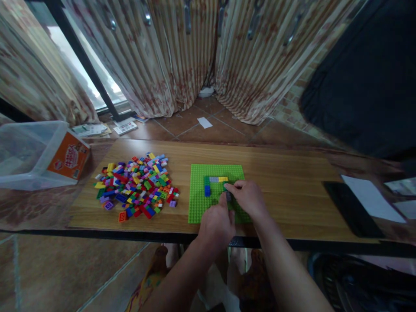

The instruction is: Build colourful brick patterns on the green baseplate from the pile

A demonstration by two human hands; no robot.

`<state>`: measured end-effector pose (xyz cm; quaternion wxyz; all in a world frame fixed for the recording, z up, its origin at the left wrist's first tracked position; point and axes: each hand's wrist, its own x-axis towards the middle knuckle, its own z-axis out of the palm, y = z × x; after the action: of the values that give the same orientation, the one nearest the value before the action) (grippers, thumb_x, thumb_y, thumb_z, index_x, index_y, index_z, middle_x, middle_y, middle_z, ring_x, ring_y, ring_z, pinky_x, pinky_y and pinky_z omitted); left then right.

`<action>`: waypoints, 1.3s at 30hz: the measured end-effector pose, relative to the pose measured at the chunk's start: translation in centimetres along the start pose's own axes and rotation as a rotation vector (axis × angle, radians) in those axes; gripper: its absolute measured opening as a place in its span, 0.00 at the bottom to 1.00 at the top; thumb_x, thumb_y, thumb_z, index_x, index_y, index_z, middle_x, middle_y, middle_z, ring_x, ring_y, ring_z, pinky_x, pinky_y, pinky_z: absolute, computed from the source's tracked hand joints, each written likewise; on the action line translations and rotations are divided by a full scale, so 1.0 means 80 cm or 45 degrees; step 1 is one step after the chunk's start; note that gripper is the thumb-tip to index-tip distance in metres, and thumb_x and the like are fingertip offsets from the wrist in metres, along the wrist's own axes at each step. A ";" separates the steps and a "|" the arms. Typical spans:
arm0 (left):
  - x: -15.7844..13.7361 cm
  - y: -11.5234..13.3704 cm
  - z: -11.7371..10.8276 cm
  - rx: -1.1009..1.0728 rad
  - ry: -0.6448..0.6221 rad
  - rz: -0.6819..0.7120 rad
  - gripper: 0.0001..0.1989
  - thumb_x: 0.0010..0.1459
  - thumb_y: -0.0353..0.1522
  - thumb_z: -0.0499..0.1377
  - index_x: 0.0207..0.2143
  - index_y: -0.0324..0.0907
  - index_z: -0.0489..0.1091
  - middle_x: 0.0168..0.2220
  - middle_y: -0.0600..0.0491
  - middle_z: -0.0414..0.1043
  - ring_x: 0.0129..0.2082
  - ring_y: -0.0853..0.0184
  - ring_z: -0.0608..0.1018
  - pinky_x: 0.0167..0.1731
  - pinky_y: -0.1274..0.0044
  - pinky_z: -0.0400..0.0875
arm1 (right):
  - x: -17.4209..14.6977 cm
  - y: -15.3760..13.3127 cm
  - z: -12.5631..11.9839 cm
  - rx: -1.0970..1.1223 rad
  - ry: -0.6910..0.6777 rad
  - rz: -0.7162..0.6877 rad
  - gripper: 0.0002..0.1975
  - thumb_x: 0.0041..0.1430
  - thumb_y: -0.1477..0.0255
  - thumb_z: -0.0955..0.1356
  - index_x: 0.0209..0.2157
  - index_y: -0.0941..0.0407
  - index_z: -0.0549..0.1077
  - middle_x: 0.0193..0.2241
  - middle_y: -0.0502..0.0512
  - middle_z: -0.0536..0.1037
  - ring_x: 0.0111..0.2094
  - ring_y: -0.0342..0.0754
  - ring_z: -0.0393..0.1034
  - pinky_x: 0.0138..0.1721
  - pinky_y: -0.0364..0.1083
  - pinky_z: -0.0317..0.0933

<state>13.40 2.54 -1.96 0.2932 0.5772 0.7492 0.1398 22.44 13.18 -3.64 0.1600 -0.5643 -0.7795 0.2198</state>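
Observation:
A bright green studded baseplate lies on the table in front of me. Toy bricks form a bent line on it: blue ones at the left, then grey ones and yellow ones along the top. My right hand comes in from the right, thumb and forefinger closed on a dark green brick below the yellow end. My left hand rests over the lower plate, forefinger stretched out to a dark grey brick, its other fingers partly curled. The hands hide part of the plate.
A heap of mixed toy bricks spreads over the wooden table at the left. Beyond it stands a clear plastic bin with an orange label. A black flat panel and white paper lie at the right.

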 end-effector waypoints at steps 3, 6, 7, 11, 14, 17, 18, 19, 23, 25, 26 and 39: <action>0.000 0.001 -0.002 -0.005 0.002 0.003 0.31 0.61 0.34 0.47 0.65 0.33 0.43 0.37 0.42 0.77 0.37 0.57 0.79 0.38 0.70 0.71 | 0.000 0.001 -0.002 0.014 -0.011 0.005 0.21 0.55 0.54 0.65 0.19 0.53 0.75 0.17 0.52 0.73 0.20 0.44 0.65 0.23 0.44 0.49; 0.002 0.002 -0.003 -0.005 -0.017 0.004 0.32 0.61 0.33 0.47 0.66 0.35 0.41 0.38 0.41 0.77 0.37 0.57 0.79 0.38 0.69 0.71 | 0.001 0.001 -0.004 0.002 -0.024 0.018 0.22 0.56 0.54 0.63 0.18 0.53 0.75 0.17 0.52 0.74 0.20 0.45 0.64 0.23 0.45 0.49; 0.003 0.002 -0.002 -0.002 -0.018 0.002 0.32 0.61 0.33 0.47 0.66 0.35 0.41 0.38 0.41 0.77 0.37 0.57 0.79 0.38 0.69 0.71 | 0.002 0.001 -0.004 -0.002 -0.033 0.023 0.22 0.56 0.53 0.64 0.19 0.53 0.75 0.17 0.52 0.74 0.20 0.45 0.64 0.23 0.45 0.48; 0.007 0.004 -0.001 0.067 0.004 0.000 0.33 0.61 0.32 0.47 0.66 0.35 0.40 0.37 0.41 0.77 0.36 0.56 0.79 0.37 0.69 0.71 | 0.004 0.000 -0.005 -0.009 -0.076 0.048 0.20 0.54 0.54 0.66 0.20 0.53 0.75 0.17 0.52 0.74 0.21 0.46 0.65 0.23 0.45 0.48; 0.008 0.007 -0.002 0.136 -0.012 0.000 0.33 0.61 0.32 0.46 0.66 0.33 0.40 0.35 0.40 0.77 0.34 0.55 0.80 0.35 0.68 0.72 | 0.004 -0.002 -0.005 -0.012 -0.077 0.056 0.19 0.54 0.55 0.66 0.20 0.53 0.76 0.18 0.52 0.74 0.22 0.46 0.65 0.24 0.45 0.49; 0.010 0.010 -0.006 0.179 -0.053 0.000 0.33 0.60 0.31 0.47 0.66 0.32 0.40 0.35 0.39 0.77 0.34 0.54 0.80 0.35 0.67 0.72 | 0.004 -0.003 -0.006 0.000 -0.087 0.065 0.19 0.54 0.55 0.66 0.19 0.53 0.75 0.17 0.52 0.73 0.21 0.45 0.64 0.24 0.44 0.49; 0.011 0.010 -0.007 0.186 -0.063 0.004 0.34 0.60 0.31 0.48 0.66 0.32 0.40 0.35 0.38 0.77 0.35 0.54 0.80 0.35 0.67 0.72 | 0.005 -0.003 -0.006 0.001 -0.094 0.069 0.19 0.54 0.55 0.66 0.19 0.53 0.75 0.17 0.51 0.73 0.21 0.45 0.64 0.24 0.44 0.49; 0.012 0.010 -0.008 0.190 -0.068 0.012 0.34 0.59 0.30 0.48 0.66 0.31 0.41 0.35 0.38 0.77 0.36 0.54 0.80 0.36 0.67 0.73 | 0.006 -0.003 -0.007 0.001 -0.103 0.074 0.19 0.54 0.55 0.66 0.19 0.53 0.75 0.17 0.51 0.73 0.21 0.45 0.64 0.24 0.44 0.49; 0.015 0.011 -0.014 0.211 -0.044 0.062 0.31 0.59 0.30 0.48 0.64 0.31 0.46 0.37 0.38 0.77 0.37 0.53 0.80 0.36 0.67 0.73 | 0.013 -0.002 -0.009 -0.039 -0.149 0.084 0.20 0.54 0.53 0.66 0.21 0.53 0.77 0.19 0.52 0.74 0.23 0.46 0.66 0.24 0.44 0.50; 0.017 0.012 -0.015 0.251 -0.031 0.067 0.30 0.59 0.29 0.47 0.63 0.30 0.49 0.38 0.38 0.76 0.37 0.52 0.80 0.36 0.66 0.73 | 0.014 -0.004 -0.011 -0.072 -0.171 0.104 0.20 0.54 0.53 0.66 0.22 0.53 0.78 0.20 0.53 0.75 0.23 0.46 0.67 0.24 0.44 0.49; 0.017 0.013 -0.015 0.272 -0.025 0.066 0.30 0.59 0.29 0.48 0.63 0.30 0.50 0.37 0.37 0.77 0.37 0.52 0.80 0.35 0.66 0.73 | 0.014 -0.005 -0.011 -0.087 -0.174 0.119 0.20 0.54 0.53 0.66 0.23 0.53 0.78 0.21 0.53 0.76 0.24 0.46 0.67 0.24 0.44 0.49; 0.012 0.001 -0.001 0.104 0.131 -0.030 0.25 0.62 0.33 0.46 0.61 0.35 0.54 0.37 0.41 0.78 0.37 0.55 0.80 0.36 0.69 0.72 | -0.004 0.006 -0.008 0.204 -0.091 0.044 0.23 0.63 0.58 0.58 0.25 0.55 0.76 0.22 0.53 0.78 0.26 0.45 0.70 0.29 0.43 0.56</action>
<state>13.27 3.46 -2.12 0.2323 0.5720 0.7750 0.1352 23.26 13.12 -3.36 0.1729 -0.5548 -0.7548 0.3043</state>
